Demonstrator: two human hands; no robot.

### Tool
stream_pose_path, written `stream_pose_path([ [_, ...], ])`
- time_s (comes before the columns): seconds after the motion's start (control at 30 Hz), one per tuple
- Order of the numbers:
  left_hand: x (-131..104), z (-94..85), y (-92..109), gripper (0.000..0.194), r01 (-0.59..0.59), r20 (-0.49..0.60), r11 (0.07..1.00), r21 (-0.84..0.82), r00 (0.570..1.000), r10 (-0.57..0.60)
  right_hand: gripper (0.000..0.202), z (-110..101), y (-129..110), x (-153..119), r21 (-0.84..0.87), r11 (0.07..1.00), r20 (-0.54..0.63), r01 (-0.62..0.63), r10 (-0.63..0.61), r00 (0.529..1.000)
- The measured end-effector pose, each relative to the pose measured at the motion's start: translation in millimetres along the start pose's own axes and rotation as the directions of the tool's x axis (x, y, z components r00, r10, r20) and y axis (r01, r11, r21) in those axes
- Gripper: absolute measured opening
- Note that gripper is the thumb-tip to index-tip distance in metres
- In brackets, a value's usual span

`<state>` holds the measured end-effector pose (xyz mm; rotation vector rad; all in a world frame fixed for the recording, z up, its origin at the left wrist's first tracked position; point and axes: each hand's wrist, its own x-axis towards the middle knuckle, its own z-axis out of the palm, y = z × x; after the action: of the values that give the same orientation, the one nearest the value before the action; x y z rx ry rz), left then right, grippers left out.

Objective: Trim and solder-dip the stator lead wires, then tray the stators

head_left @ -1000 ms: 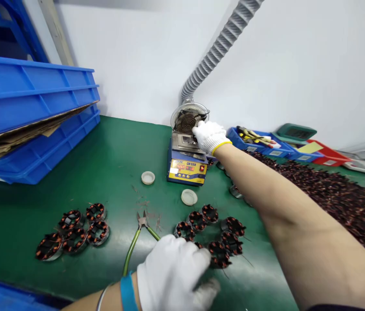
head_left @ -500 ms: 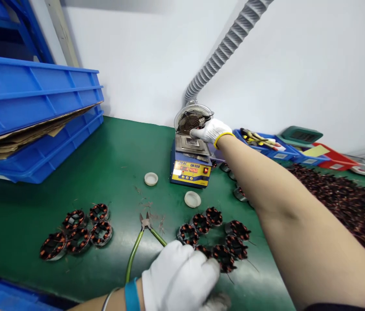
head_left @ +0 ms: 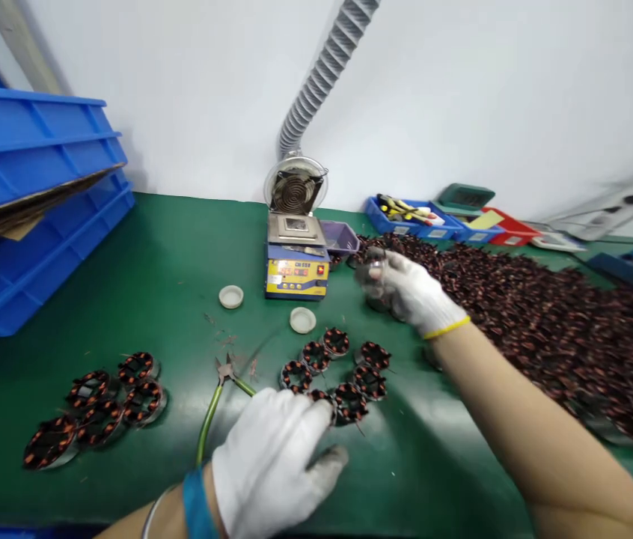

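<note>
My right hand (head_left: 411, 288), in a white glove, is closed around a motor stator (head_left: 371, 273) right of the solder pot (head_left: 295, 258); motion blurs the stator. My left hand (head_left: 274, 457), gloved too, hovers low over the front of the bench. Its thumb is spread from the fingers, and the fingertips reach the edge of a group of copper-wound stators (head_left: 350, 402); whether they touch is unclear. Diagonal cutters (head_left: 209, 419) with green handles lie partly beneath that hand. Another group of stators (head_left: 100, 421) rests at left.
Two small white dishes (head_left: 231, 297) sit before the solder pot, under a grey duct (head_left: 322, 75). A large heap of stators (head_left: 518, 322) covers the right side. Blue bins (head_left: 30, 135) are stacked at left. A purple tray (head_left: 339, 238) and a blue tool tray (head_left: 406, 217) stand behind.
My right hand has moved from above the solder pot down to the right with the stator. My left hand's thumb has spread outward. The camera view has shifted right.
</note>
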<state>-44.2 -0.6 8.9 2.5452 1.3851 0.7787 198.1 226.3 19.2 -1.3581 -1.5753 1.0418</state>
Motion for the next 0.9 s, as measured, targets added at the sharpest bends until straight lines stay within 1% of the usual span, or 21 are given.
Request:
stream_pose_path([
  [0.07, 0.2, -2.6, 1.0, 0.013, -0.010, -0.016, 1.000, -0.021, 1.000, 0.010, 0.082, -2.4, 32.2, -32.6, -0.036, 0.999, -0.022, -0.026, 0.025, 0.999],
  [0.13, 0.0, -4.4, 1.1, 0.014, -0.017, -0.031, 0.999, -0.036, 0.999, 0.016, 0.080, -3.0, 57.0, -56.0, -0.130, 0.991, -0.016, -0.026, 0.024, 1.000],
  [0.2, -0.3, -5.2, 0.2, 0.018, -0.023, -0.041, 0.999, -0.039, 0.999, 0.021, 0.069, -5.1, 72.0, -69.6, -0.206, 0.979, 0.010, -0.011, 0.014, 1.000],
  [0.27, -0.4, -5.0, -1.4, 0.021, -0.038, -0.060, 0.999, -0.037, 0.998, 0.036, 0.061, -10.7, 76.7, -76.6, -0.245, 0.970, 0.082, 0.008, 0.012, 0.997],
  [0.33, 0.0, -4.3, -3.0, 0.022, -0.054, -0.086, 0.998, -0.033, 0.995, 0.051, 0.061, -18.8, 73.1, -82.4, -0.255, 0.966, 0.175, 0.036, 0.010, 0.984],
  [0.37, 0.5, -4.0, -3.4, 0.022, -0.053, -0.087, 0.998, -0.031, 0.995, 0.050, 0.065, -22.8, 69.4, -86.0, -0.283, 0.957, 0.202, 0.056, 0.002, 0.979],
  [0.43, 1.7, -3.9, -3.6, 0.021, -0.039, -0.066, 0.999, -0.025, 0.997, 0.037, 0.071, -28.5, 60.5, -95.4, -0.400, 0.911, 0.180, 0.096, -0.025, 0.983],
  [0.47, 2.2, -4.1, -3.3, 0.021, -0.033, -0.051, 0.999, -0.023, 0.998, 0.031, 0.072, -29.7, 56.0, -100.8, -0.477, 0.870, 0.148, 0.123, -0.058, 0.987],
  [0.5, 2.4, -4.5, -2.9, 0.021, -0.029, -0.038, 0.999, -0.021, 0.999, 0.029, 0.069, -29.8, 51.4, -106.1, -0.551, 0.819, 0.141, 0.162, -0.101, 0.985],
  [0.53, 2.4, -4.9, -2.6, 0.022, -0.032, -0.032, 0.999, -0.022, 0.999, 0.032, 0.064, -28.9, 46.7, -111.1, -0.609, 0.762, 0.165, 0.219, -0.147, 0.975],
  [0.6, 1.3, -5.5, -2.3, 0.023, -0.044, -0.021, 0.999, -0.026, 0.999, 0.044, 0.047, -25.4, 36.4, -118.7, -0.674, 0.648, 0.275, 0.354, -0.224, 0.935],
  [0.63, 0.4, -5.6, -2.4, 0.024, -0.048, -0.012, 0.999, -0.025, 0.999, 0.048, 0.040, -23.2, 30.5, -120.9, -0.693, 0.598, 0.328, 0.403, -0.236, 0.915],
  [0.67, -0.5, -5.5, -2.5, 0.025, -0.053, -0.007, 0.998, -0.024, 0.999, 0.053, 0.037, -20.9, 24.0, -122.2, -0.718, 0.551, 0.365, 0.426, -0.223, 0.904],
  [0.7, -1.4, -5.2, -2.7, 0.025, -0.058, -0.007, 0.998, -0.021, 0.998, 0.057, 0.036, -18.4, 17.2, -122.6, -0.753, 0.502, 0.387, 0.426, -0.187, 0.903],
  [0.8, -2.7, -4.1, -3.0, 0.026, -0.064, -0.013, 0.998, -0.016, 0.998, 0.064, 0.041, -9.4, -2.3, -119.3, -0.857, 0.321, 0.424, 0.403, -0.008, 0.906],
  [0.87, -1.7, -3.9, -3.0, 0.028, -0.061, -0.017, 0.998, -0.012, 0.998, 0.061, 0.045, -1.7, -11.8, -113.7, -0.885, 0.213, 0.441, 0.413, 0.105, 0.891],
  [0.9, -1.0, -4.1, -3.3, 0.029, -0.061, -0.019, 0.998, -0.007, 0.998, 0.061, 0.046, 2.4, -15.1, -110.1, -0.889, 0.180, 0.447, 0.421, 0.145, 0.883],
])
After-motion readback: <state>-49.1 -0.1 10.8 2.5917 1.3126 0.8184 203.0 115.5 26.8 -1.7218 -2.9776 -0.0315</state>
